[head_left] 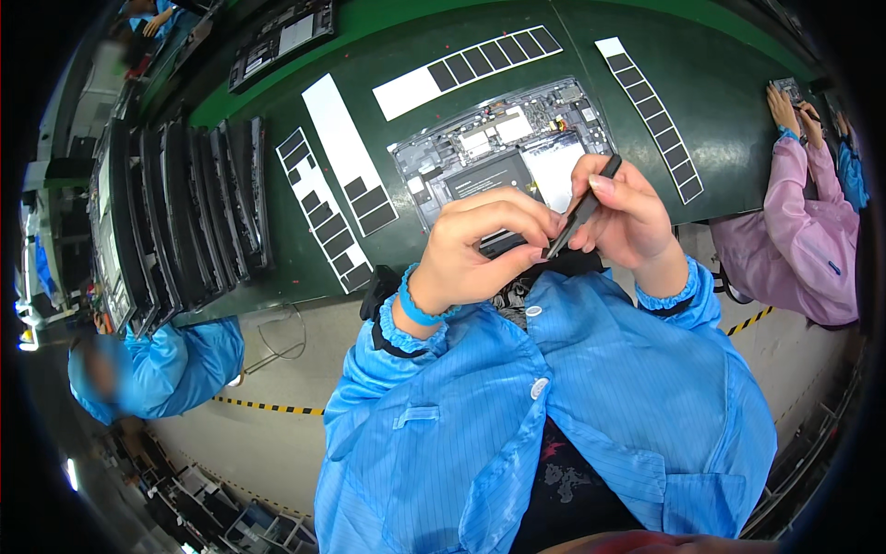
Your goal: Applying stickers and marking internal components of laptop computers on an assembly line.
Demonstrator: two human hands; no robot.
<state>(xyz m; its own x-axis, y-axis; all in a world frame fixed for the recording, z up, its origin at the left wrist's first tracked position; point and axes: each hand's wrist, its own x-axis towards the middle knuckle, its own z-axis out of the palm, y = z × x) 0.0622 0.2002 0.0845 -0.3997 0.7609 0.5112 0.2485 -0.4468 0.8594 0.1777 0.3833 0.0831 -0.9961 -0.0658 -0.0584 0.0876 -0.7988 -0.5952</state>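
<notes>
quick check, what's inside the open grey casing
Circuitry, a black block and a shiny silver panel show; left hand and right hand hide part of the near side.

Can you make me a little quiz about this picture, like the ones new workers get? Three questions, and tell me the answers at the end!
1. Pick one: which of the person's hands grips the slim black tool?
A) the left
B) the right
C) neither

2. True or false: the row of dark panels stands to the person's right.

3. Count: how many white strips with dark rectangles lie around the open device?

Key:
1. B. The right hand grips it, and the left hand has its fingertips close to the tool's lower tip.
2. False. The row stands to the person's left.
3. Four.
</notes>
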